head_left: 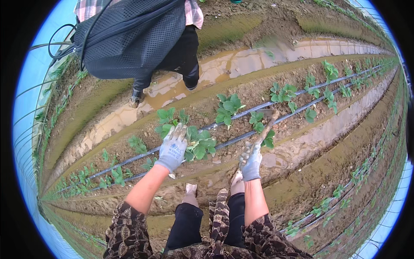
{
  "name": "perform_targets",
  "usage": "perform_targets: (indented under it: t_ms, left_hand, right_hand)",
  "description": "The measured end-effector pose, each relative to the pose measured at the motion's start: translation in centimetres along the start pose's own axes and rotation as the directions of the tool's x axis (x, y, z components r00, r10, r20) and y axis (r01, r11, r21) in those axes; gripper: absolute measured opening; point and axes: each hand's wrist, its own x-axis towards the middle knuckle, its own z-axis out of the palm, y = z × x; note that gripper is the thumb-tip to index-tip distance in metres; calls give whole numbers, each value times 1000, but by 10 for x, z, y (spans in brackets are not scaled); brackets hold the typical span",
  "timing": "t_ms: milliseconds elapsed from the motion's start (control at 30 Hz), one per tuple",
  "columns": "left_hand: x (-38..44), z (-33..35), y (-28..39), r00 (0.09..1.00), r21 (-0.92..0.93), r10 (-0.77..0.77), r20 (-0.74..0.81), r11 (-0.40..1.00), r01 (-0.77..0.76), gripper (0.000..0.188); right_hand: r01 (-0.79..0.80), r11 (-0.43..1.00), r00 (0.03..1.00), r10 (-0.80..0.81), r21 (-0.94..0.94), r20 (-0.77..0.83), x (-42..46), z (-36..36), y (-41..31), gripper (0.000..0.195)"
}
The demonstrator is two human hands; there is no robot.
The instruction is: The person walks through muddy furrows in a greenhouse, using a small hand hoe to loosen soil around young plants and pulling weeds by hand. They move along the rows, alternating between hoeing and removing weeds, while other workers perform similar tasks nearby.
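Note:
My left hand (173,148), in a pale grey-coated work glove, reaches back-up into leafy strawberry plants on the raised soil bed. One leafy clump (201,144) lies right against its thumb side, and more leaves (165,117) show beyond the fingertips. The underside of the fingers is hidden, so I cannot tell whether they grip a stem. My right hand (250,158), in a matching muddy glove, is closed around the wooden handle (267,128) of a small hand hoe. Its metal blade (264,112) is beside a strawberry plant (256,120), between two drip irrigation lines.
Two dark drip lines (237,140) run along the bed (207,121). Muddy water stands in the far furrow (233,64), where another person in black trousers (181,53) carries a black mesh bag (129,42). My feet (191,188) are in the near furrow. Further planted beds (343,200) lie right.

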Motion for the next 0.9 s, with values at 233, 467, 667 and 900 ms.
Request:
perform_targets:
  t_ms: [233,467,667,900]
  left_hand:
    - [-127,28,-26,985,-55,-104,137,992,113,40]
    - [-193,51,-43,958,-153,-228,176,955,255,52]
    - [-234,66,-52,931,-172,-311,194,923,344,66]
    - [-256,98,-36,929,-245,-316,193,901,357,70]
  right_hand:
    - [-263,963,963,259,-51,-76,-65,33,110,48]
    - [-195,704,976,211,-683,-61,-100,27,116,41]
    - [401,-313,784,-369,-861,499,-30,110,83,33]
    - [221,-607,969,50,-763,240,-37,41,102,28]
